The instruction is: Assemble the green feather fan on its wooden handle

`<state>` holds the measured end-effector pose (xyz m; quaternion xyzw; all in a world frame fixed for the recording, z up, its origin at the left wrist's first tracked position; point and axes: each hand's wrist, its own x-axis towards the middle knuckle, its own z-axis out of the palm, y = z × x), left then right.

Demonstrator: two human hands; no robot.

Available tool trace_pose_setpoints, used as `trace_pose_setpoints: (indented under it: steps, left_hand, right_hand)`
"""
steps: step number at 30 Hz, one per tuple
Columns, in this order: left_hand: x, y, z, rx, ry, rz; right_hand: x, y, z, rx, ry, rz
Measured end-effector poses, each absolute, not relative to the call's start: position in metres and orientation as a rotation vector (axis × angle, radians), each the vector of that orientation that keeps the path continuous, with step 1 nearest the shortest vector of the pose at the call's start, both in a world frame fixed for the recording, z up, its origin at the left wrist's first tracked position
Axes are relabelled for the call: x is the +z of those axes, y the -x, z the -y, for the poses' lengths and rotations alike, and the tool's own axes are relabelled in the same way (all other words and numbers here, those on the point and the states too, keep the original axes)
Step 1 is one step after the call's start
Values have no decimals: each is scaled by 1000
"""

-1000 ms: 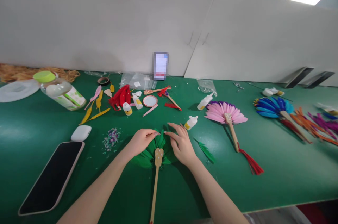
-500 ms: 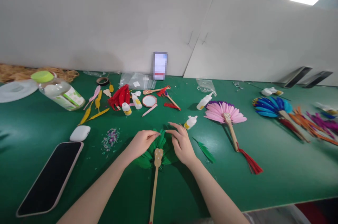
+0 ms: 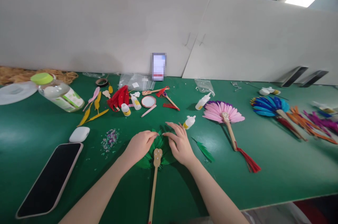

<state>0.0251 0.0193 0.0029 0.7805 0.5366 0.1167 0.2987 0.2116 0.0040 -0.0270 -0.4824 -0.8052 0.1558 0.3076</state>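
Feathers (image 3: 144,162) of the green fan (image 3: 157,157) spread flat on the bench (image 3: 224,188), with its wooden handle (image 3: 152,196) pointing back at the person, an angle that lets both hands come at the fan from either side. The left hand (image 3: 139,145) is at the fan's upper edge, thumb and forefinger pinched together on what looks like a feather tip, though the hand hides part of that contact. The right hand (image 3: 181,145) lies over the fan's right side, its fingers loosely spread and gripping nothing, perhaps to hold neighbouring feathers down. A loose green feather (image 3: 203,149) lies to the right of the fan, near the right hand and handy to it. Just beyond the fan's upper right sits a small white bottle (image 3: 189,122), also within close reach. Farther right of the fan, a pink fan (image 3: 224,114) lies well apart, probably to spare its plumes from being knocked. Left of the fan are scattered purple flakes (image 3: 110,140) and, farther out, a dark phone (image 3: 50,180). Directly beyond the fan, a lit screen (image 3: 158,65) leans upright on the grey panel (image 3: 105,23), presumably so it can be seen hands-free.
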Motion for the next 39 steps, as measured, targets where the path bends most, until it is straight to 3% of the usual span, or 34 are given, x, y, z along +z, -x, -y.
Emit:
trace_pose_setpoints:
  steps: [18, 26, 33, 36, 39]
  left_hand:
    - [-7, -23, -26, 328, -2111, -1482]
    - [-15, -10, -37, 591, -2047, -1492]
    - [26, 15, -18, 905, -1935, -1830]
    - [33, 7, 36, 763, -2082, -1875]
    - [18, -12, 96, 333, -2213, -1761]
  right_hand:
    - [-27, -211, -3, 448, 1263, 2121]
    - [-28, -212, -2, 470, 1212, 2018]
    - [-15, -226, 10, 362, 1216, 1629]
    - [-8, -234, 30, 367, 1210, 1491]
    - [-9, -238, 59, 414, 1193, 1420]
